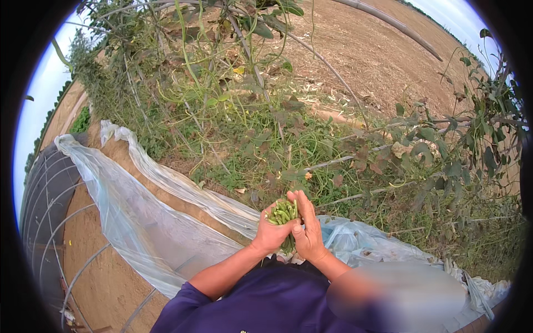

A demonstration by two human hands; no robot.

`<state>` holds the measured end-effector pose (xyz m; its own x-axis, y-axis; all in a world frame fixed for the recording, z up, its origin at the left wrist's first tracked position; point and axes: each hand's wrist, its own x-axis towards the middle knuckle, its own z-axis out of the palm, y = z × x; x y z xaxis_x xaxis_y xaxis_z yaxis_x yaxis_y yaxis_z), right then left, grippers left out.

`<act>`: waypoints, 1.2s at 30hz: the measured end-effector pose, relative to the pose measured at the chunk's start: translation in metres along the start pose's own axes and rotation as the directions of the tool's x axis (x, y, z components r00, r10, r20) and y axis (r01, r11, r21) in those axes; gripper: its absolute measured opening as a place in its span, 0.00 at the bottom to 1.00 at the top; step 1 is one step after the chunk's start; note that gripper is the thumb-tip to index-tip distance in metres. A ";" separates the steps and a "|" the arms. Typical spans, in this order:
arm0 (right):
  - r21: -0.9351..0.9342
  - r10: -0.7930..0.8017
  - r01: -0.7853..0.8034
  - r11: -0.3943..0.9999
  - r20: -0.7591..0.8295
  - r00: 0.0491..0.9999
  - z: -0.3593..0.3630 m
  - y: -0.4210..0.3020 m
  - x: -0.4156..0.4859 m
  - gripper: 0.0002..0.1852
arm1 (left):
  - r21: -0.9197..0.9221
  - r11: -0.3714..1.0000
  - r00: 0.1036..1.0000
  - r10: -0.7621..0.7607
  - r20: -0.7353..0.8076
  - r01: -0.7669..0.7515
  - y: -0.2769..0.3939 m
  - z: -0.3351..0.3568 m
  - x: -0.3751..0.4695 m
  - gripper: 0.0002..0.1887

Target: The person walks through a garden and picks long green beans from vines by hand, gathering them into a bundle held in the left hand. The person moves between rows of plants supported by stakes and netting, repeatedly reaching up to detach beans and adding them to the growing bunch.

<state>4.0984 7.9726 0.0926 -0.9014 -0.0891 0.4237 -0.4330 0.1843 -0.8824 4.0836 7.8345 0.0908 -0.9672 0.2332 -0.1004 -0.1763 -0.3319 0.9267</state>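
A bundle of long green bean pods [284, 213] is held upright in front of my body, its cut-looking ends showing at the top. My left hand [268, 233] wraps around it, with the thumb across the near side. On the other side my right hand [309, 227] cups the bundle, its fingers straight and close together and its palm facing the pods. The two thumbs meet near the middle. Lower down, the pods [288, 244] show between my wrists, and their bottom ends are hidden.
Bean vines [200, 79] climb bamboo poles [245, 45] ahead, with more vines [470, 154] at right. Clear plastic sheeting [137, 204] lies on the left, bluish sheeting [354, 237] on the right. Hoops [85, 266] and dark netting [37, 208] stand at far left. Beyond is a bare field [374, 50].
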 end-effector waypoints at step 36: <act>-0.006 0.057 -0.062 0.998 -0.286 0.957 0.170 0.063 0.512 0.10 | -0.180 0.981 0.878 -0.024 -0.477 -0.071 0.050 -0.381 -0.013 0.17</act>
<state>3.6093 7.7725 0.2195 -0.8872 0.2051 0.4132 -0.3767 0.1950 -0.9056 4.0173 7.4663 0.0008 -0.9326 -0.2233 -0.2836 -0.1375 -0.5067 0.8511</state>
